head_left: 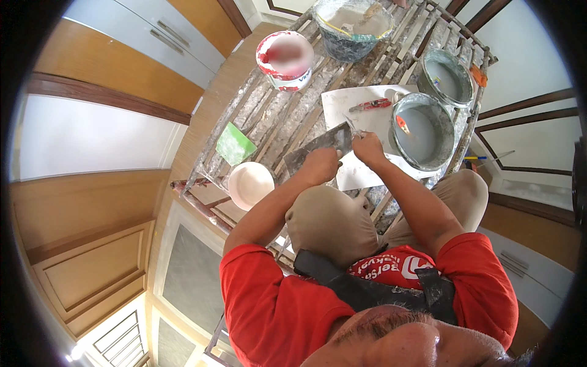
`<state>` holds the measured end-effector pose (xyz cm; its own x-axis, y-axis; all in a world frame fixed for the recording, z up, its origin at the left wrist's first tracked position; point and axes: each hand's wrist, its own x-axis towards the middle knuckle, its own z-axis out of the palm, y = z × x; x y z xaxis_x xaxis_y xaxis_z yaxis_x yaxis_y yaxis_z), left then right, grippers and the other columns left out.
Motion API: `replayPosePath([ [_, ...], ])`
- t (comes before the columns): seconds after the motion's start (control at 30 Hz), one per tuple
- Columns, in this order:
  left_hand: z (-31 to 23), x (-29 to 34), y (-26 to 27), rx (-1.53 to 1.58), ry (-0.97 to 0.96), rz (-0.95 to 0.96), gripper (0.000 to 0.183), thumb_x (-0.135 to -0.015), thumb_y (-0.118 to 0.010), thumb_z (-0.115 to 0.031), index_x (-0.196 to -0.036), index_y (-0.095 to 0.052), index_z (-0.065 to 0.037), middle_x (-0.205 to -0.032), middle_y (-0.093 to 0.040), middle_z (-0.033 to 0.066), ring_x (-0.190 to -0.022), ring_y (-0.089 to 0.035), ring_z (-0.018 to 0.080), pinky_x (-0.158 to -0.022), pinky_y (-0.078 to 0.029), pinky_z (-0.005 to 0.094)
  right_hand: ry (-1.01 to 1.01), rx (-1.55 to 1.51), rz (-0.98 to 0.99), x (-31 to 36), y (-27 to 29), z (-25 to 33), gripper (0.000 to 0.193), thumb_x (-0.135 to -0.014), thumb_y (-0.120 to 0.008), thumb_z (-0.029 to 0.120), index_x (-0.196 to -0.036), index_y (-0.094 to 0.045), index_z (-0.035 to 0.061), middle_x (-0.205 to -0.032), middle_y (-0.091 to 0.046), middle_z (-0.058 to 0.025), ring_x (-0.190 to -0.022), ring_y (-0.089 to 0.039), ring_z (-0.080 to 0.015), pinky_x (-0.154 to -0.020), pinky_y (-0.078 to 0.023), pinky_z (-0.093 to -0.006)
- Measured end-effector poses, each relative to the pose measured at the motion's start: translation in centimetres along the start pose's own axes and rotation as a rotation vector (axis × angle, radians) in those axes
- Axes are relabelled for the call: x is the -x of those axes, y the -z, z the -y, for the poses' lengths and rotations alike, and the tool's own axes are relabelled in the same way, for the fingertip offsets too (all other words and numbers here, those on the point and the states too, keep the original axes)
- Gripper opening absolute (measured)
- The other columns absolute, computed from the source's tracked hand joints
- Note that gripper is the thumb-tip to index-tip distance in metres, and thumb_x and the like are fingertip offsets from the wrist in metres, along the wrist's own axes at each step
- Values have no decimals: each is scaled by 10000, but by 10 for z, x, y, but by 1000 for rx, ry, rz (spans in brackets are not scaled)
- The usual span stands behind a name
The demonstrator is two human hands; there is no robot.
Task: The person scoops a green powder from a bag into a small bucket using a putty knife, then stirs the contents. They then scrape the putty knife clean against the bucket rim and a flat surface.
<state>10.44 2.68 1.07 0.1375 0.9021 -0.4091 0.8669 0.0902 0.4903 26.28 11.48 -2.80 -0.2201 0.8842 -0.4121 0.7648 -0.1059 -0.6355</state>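
Observation:
My left hand (322,166) is closed around a dark, flat plastering trowel (317,147), whose grey-smeared blade lies level in front of my knee. Close beside it, my right hand (368,150) grips a small putty knife (351,125), its blade at the trowel's right end. Beneath and beyond both hands lies a white sheet (342,101). On that sheet rests a red utility knife (370,105). Just right of my right hand stands a bucket (422,131) of greyish water, with an orange-handled tool partly in it.
Everything stands on a slatted, plaster-stained platform (293,116). A second water bucket (446,76) is at the right, a large mixing bucket (348,46) at the back. A red-and-white paint pail (293,82), a green-and-white block (235,144) and a white tub (251,185) are leftward.

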Motion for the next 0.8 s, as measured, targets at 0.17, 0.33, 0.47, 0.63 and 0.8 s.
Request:
replayPosePath([
  [0.17,11,-10,-6,45,38,-14,299,-889,-694,-267,-947,-697,27,-887,-698,273,-869,-685,451,-772,-540,524,172,61,-125,34,-26,-3,344,-929,-549,266,-1030,-720,-15,-900,-687,-317,-861,-680,-482,-819,-527,-508],
  [0.33,5,-5,-3,97,-45,-91,315,-896,-667,-277,-923,-697,36,-913,-684,302,-902,-672,468,-792,-530,534,76,23,-128,-24,6,-56,352,-894,-579,299,-942,-727,-17,-920,-690,-304,-915,-682,-475,-872,-529,-533],
  [0.47,31,-16,-27,114,-26,-65,326,-865,-695,-295,-800,-707,25,-859,-690,268,-827,-671,464,-725,-525,536,20,126,51,30,0,13,486,-919,-575,378,-1109,-666,-60,-1088,-647,-363,-1045,-639,-502,-929,-509,-534],
  [0.63,33,-16,-30,113,-183,-201,298,-864,-687,-289,-804,-708,2,-879,-689,272,-858,-659,482,-759,-526,542,26,24,-54,18,4,12,370,-916,-555,341,-1008,-732,30,-970,-678,-326,-987,-656,-497,-892,-522,-526],
  [0.8,25,-21,-10,60,20,30,310,-879,-672,-288,-934,-727,12,-976,-691,296,-970,-668,467,-857,-530,521,175,126,37,40,-9,19,374,-927,-528,345,-1075,-720,61,-1033,-674,-318,-1005,-656,-478,-909,-511,-544],
])
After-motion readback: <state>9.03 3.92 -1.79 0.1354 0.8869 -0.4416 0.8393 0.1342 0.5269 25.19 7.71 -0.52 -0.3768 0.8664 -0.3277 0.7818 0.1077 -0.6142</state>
